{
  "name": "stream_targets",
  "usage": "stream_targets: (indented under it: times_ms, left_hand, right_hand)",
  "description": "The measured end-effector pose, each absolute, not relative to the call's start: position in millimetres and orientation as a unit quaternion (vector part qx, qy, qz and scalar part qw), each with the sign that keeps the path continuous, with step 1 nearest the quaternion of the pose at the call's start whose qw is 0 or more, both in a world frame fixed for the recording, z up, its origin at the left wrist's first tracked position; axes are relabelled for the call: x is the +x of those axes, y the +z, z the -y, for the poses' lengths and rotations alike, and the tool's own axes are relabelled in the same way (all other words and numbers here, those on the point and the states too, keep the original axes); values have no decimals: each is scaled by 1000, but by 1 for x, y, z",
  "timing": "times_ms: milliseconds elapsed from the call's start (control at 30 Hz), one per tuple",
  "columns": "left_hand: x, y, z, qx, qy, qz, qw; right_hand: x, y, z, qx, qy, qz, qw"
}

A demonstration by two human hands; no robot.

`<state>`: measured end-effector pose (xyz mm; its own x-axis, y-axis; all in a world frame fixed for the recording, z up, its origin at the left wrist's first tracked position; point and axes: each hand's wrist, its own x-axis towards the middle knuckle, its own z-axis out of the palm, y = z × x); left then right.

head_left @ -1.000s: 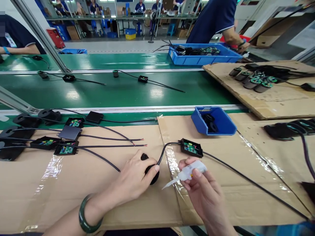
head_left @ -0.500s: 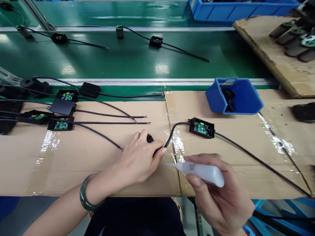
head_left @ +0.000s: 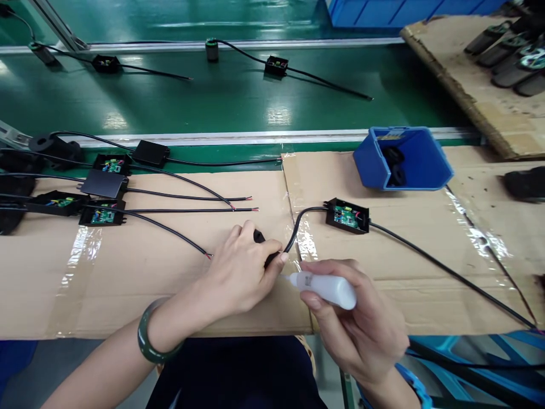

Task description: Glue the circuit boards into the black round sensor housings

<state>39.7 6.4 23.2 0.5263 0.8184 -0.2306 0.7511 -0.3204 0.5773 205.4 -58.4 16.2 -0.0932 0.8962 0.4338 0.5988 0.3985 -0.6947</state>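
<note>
My L fingers [head_left: 271,247] holding blk part [head_left: 259,237]; R fingers [head_left: 315,303] gripping bottle [head_left: 327,289], rt of part. Bottle just shifted L, nozzle [head_left: 293,278] now nearer part, prob. close enough to use.

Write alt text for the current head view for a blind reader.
The right hand holds a white squeeze bottle, its tip near the left hand, which grips a black part on cardboard. A black cable curves from there to an open circuit-board box; a blue bin sits beyond.
</note>
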Motion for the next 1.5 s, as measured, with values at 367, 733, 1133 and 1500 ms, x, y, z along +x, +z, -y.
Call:
stream_targets:
  times_ms: [367,733,1133,1500]
  left_hand:
    - [41,27,-8,807,45,-484,336]
    - [43,29,-8,812,52,-473,338]
    - [49,29,-6,821,49,-482,303]
    - [47,29,-9,823,50,-468,319]
  right_hand:
    - [207,13,55,-498,125,738,438]
    - [205,13,58,-478,115,736,466]
    - [203,6,61,-480,97,720,491]
    - [211,0,57,-462,31,741,486]
